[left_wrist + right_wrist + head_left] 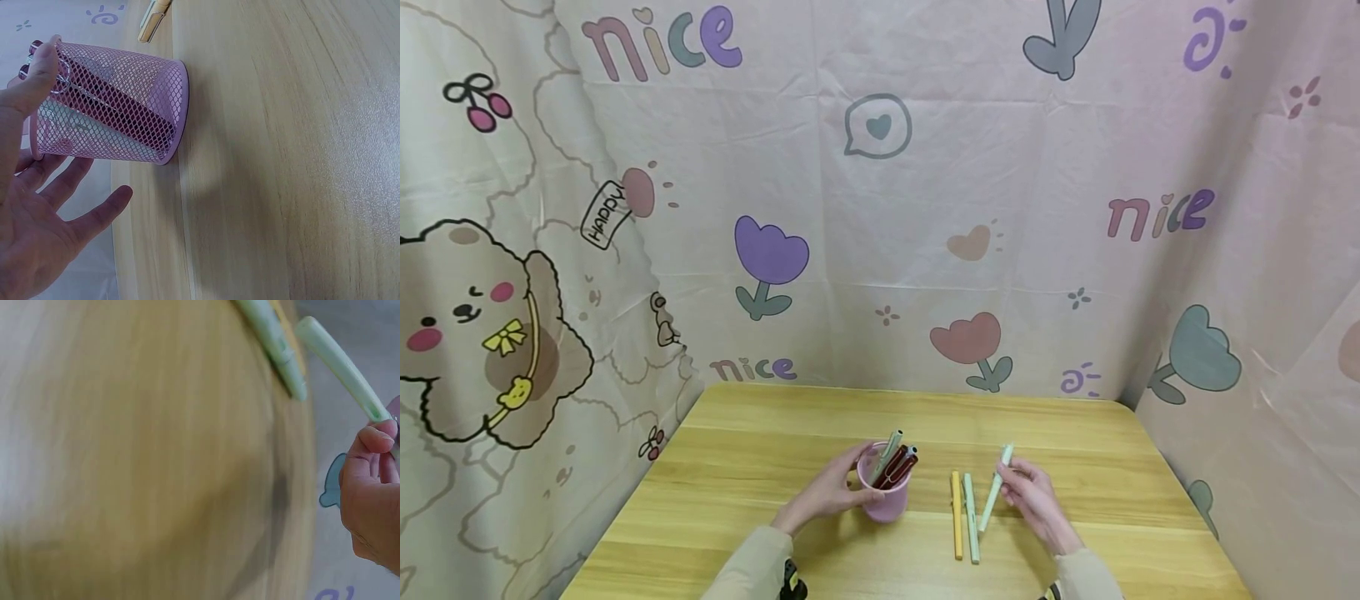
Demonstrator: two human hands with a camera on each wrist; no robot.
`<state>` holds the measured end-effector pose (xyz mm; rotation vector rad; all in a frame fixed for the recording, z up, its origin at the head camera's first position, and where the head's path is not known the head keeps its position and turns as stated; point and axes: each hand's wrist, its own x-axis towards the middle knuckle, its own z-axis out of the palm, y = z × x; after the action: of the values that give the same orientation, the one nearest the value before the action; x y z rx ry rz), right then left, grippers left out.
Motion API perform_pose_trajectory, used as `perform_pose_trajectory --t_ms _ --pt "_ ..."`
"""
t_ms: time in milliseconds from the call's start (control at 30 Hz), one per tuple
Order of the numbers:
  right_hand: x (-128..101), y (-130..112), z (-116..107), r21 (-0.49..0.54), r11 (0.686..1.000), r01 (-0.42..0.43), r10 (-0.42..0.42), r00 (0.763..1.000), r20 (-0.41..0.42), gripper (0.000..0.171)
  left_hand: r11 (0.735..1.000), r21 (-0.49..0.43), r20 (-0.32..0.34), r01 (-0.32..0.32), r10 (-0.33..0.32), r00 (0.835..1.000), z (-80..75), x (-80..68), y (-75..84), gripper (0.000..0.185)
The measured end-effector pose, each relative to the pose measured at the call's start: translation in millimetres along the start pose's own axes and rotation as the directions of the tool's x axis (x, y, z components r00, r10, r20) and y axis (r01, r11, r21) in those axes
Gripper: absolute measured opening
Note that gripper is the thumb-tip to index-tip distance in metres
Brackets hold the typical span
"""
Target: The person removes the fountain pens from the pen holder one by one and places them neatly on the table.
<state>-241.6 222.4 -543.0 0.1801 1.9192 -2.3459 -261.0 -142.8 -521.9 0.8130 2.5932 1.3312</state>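
My left hand [832, 490] holds a pink mesh pen cup [889, 507] by its rim. In the left wrist view the thumb lies over one side of the cup [106, 100], with some fingers on the opposite side. Inside the cup lean several pens: dark red pens [901, 472] and a pale green pen [887, 458]. To the right, my right hand [1033, 500] pinches a light green pen [994, 497], its lower end slanting toward the left. In the right wrist view this pen [344, 369] appears raised off the table, between thumb and fingers.
A yellow pen [957, 517] and another light green pen [972, 518] lie side by side on the wooden table [760, 425], between the cup and my right hand. A patterned curtain [865, 208] hangs behind the table and along its sides.
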Motion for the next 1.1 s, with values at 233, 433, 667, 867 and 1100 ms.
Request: perform_pose_trajectory --t_ms 233,433,667,867,1100 --pt "2.4 3.6 -5.9 -0.231 0.973 -0.029 0.017 0.999 -0.05 0.03 1.0 0.003 -0.002 0.004 -0.004 1.0 0.8 0.4 -0.1 0.094" --pt "5.7 7.0 -7.8 -0.295 0.955 -0.039 0.033 0.999 -0.027 0.035 1.0 0.019 -0.006 0.005 -0.005 1.0 0.8 0.3 -0.2 0.093" --pt "8.6 9.0 -8.7 -0.345 0.938 -0.013 0.025 0.999 0.031 0.031 1.0 0.021 -0.002 0.007 -0.007 1.0 0.7 0.7 -0.1 0.093" --pt "10.2 13.2 -7.7 -0.374 0.928 0.007 0.021 0.997 0.071 0.026 1.0 0.029 -0.002 0.0 0.0 1.0 0.7 0.4 0.5 0.093" --pt "12.5 20.7 -5.6 -0.427 0.903 0.04 -0.004 0.996 0.085 0.044 1.0 0.021 -0.003 -0.007 0.007 1.0 0.5 0.5 0.2 0.092"
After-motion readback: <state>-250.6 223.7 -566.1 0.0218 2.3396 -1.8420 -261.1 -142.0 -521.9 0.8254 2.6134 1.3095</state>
